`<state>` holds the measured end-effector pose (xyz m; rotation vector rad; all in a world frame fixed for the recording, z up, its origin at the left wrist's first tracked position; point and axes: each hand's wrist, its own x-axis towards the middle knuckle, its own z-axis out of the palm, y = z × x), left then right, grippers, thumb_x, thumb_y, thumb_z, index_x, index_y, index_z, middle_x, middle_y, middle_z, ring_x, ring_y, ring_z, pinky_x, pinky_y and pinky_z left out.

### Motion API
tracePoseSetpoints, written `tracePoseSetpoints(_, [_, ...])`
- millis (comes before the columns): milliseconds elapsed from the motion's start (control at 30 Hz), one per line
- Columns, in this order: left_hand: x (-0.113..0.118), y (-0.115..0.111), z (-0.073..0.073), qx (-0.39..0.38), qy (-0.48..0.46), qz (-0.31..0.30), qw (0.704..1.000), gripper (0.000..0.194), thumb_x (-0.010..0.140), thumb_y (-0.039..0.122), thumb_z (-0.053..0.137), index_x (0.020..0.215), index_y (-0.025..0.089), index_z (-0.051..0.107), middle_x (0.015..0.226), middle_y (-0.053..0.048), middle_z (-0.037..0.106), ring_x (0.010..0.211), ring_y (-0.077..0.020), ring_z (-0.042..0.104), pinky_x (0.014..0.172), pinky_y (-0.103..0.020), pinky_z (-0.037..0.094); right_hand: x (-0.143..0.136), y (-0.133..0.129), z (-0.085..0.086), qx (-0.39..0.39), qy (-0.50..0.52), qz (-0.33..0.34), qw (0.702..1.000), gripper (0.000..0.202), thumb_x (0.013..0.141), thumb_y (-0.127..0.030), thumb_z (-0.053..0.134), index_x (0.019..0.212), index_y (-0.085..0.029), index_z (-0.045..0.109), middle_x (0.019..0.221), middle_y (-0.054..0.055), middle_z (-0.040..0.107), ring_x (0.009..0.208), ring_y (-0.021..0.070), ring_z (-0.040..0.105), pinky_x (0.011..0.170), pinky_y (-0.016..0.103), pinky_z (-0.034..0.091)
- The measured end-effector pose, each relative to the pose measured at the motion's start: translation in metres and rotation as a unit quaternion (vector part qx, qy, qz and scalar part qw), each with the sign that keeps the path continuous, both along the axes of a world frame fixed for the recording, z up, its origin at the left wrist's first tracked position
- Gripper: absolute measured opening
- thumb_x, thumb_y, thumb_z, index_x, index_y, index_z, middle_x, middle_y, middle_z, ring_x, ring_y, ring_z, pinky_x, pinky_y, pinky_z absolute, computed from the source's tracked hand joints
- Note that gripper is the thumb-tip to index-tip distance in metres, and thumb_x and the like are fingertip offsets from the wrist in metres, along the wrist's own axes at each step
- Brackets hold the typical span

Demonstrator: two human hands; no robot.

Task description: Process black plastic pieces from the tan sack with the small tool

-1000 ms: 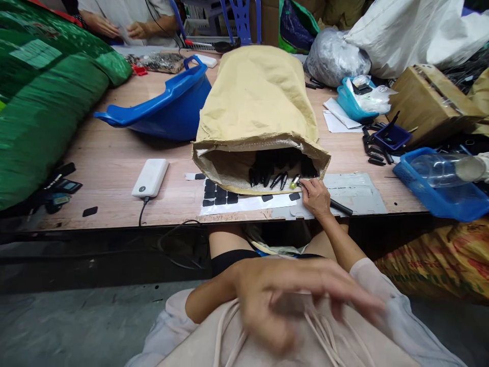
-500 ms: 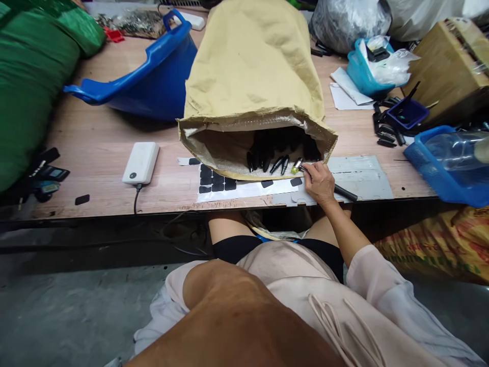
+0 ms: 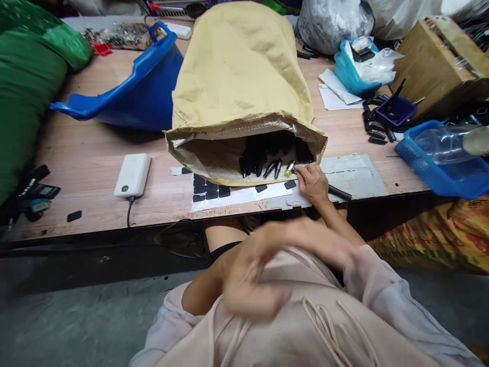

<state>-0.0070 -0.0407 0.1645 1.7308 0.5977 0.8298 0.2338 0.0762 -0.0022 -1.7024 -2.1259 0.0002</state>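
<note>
A large yellow paper sack (image 3: 244,66) lies on the table with its mouth facing me and several black pieces (image 3: 267,148) inside. At the right corner of that mouth, my right hand (image 3: 314,184) is closed around a black rod-like tool (image 3: 339,192), whose metal end points at a small yellow-green item (image 3: 288,171). My left hand (image 3: 263,272) is raised over my lap, blurred by motion, thumb apart from the fingers, nothing seen in it. Below the sack's mouth, a white sheet (image 3: 244,197) bears rows of black rounded squares (image 3: 211,191).
A blue basin (image 3: 141,92) and a white power bank (image 3: 132,175) with a cable are on the left. To the right are a light-blue basket (image 3: 359,71), a cardboard box (image 3: 439,71) and a blue tray (image 3: 439,173) holding a clear bottle.
My left arm has swung back from close below the camera, and the left hand now shows over my lap. My right hand keeps its hold by the sack. The view has shifted slightly.
</note>
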Motion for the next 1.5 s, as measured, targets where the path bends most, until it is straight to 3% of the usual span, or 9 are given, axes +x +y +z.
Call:
tracePoseSetpoints(100, [0.002,0.049,-0.035,0.031,0.071,0.28,0.957,0.037,0.091,0.033,0.062,0.125,0.023,0.07,0.106,-0.006,0.076,0.098,-0.0222,0.073,0.093,-0.037,0.059,-0.001,0.0,0.0,-0.003,0.0,-0.003,1.0,0.035,0.101,-0.026,0.048,0.128,-0.025,0.07,0.104,0.011,0.062,0.099,0.0275,0.051,0.086,0.038,0.042])
tracePoseSetpoints(200, [-0.007,0.104,-0.082,0.01,0.213,0.504,0.837,0.027,0.087,0.024,0.057,0.107,0.017,0.074,0.093,-0.006,0.075,0.085,-0.0194,0.07,0.088,-0.033,0.057,-0.002,0.0,0.002,0.003,-0.004,-0.006,1.0,0.034,0.101,-0.026,0.049,0.127,-0.024,0.071,0.103,0.01,0.063,0.099,0.0273,0.052,0.085,0.038,0.042])
tracePoseSetpoints(333, [-0.019,0.149,-0.114,-0.069,0.39,0.514,0.761,0.019,0.09,0.025,0.058,0.09,0.016,0.075,0.089,-0.013,0.075,0.097,-0.0305,0.072,0.092,-0.041,0.054,-0.002,0.001,0.001,0.011,-0.005,0.001,1.0,0.033,0.1,-0.025,0.049,0.126,-0.023,0.071,0.101,0.01,0.063,0.099,0.027,0.052,0.084,0.037,0.042])
tracePoseSetpoints(500, [-0.016,0.164,-0.113,-0.13,0.457,0.518,0.711,0.021,0.086,0.032,0.068,0.095,0.015,0.074,0.104,-0.023,0.075,0.105,-0.0413,0.071,0.09,-0.052,0.053,-0.002,0.001,-0.001,0.019,0.0,0.0,1.0,0.033,0.1,-0.026,0.049,0.124,-0.024,0.071,0.102,0.01,0.064,0.099,0.027,0.052,0.084,0.037,0.042])
tracePoseSetpoints(600, [-0.02,0.157,-0.112,-0.094,0.433,0.522,0.729,0.021,0.088,0.032,0.067,0.101,0.017,0.073,0.102,-0.018,0.076,0.103,-0.0377,0.07,0.09,-0.047,0.053,-0.002,0.001,-0.001,0.019,0.0,-0.003,1.0,0.032,0.1,-0.025,0.05,0.124,-0.024,0.071,0.102,0.01,0.065,0.099,0.0266,0.053,0.085,0.037,0.043])
tracePoseSetpoints(700, [-0.022,0.136,-0.116,0.042,0.361,0.495,0.789,0.025,0.094,0.033,0.062,0.113,0.019,0.071,0.106,-0.012,0.075,0.101,-0.0292,0.068,0.092,-0.039,0.051,-0.002,0.002,-0.001,0.02,-0.001,0.001,1.0,0.032,0.1,-0.025,0.05,0.124,-0.024,0.072,0.102,0.01,0.065,0.099,0.0266,0.053,0.085,0.037,0.043])
tracePoseSetpoints(900, [-0.004,0.097,-0.151,0.191,0.283,0.238,0.909,0.016,0.094,0.032,0.069,0.107,0.022,0.074,0.102,-0.007,0.074,0.095,-0.0246,0.061,0.09,-0.037,0.048,-0.002,0.001,-0.003,0.024,0.006,-0.013,1.0,0.032,0.099,-0.026,0.052,0.124,-0.023,0.071,0.104,0.01,0.066,0.099,0.0267,0.054,0.087,0.037,0.043])
tracePoseSetpoints(1067, [0.0,0.102,-0.173,0.169,0.259,0.23,0.923,0.021,0.088,0.029,0.078,0.107,0.021,0.074,0.102,-0.007,0.072,0.097,-0.0249,0.061,0.095,-0.041,0.048,-0.002,0.002,-0.006,0.031,-0.004,-0.032,0.999,0.026,0.099,-0.029,0.054,0.116,-0.022,0.073,0.104,0.01,0.066,0.099,0.0267,0.054,0.086,0.037,0.043])
tracePoseSetpoints(1500, [0.0,0.105,-0.182,0.145,0.206,0.264,0.931,0.017,0.082,0.025,0.082,0.098,0.021,0.077,0.097,-0.006,0.065,0.096,-0.0233,0.064,0.092,-0.039,0.054,0.002,0.004,-0.01,0.066,-0.016,-0.019,0.997,0.023,0.099,-0.03,0.053,0.111,-0.024,0.073,0.097,0.009,0.065,0.093,0.0255,0.054,0.079,0.036,0.041])
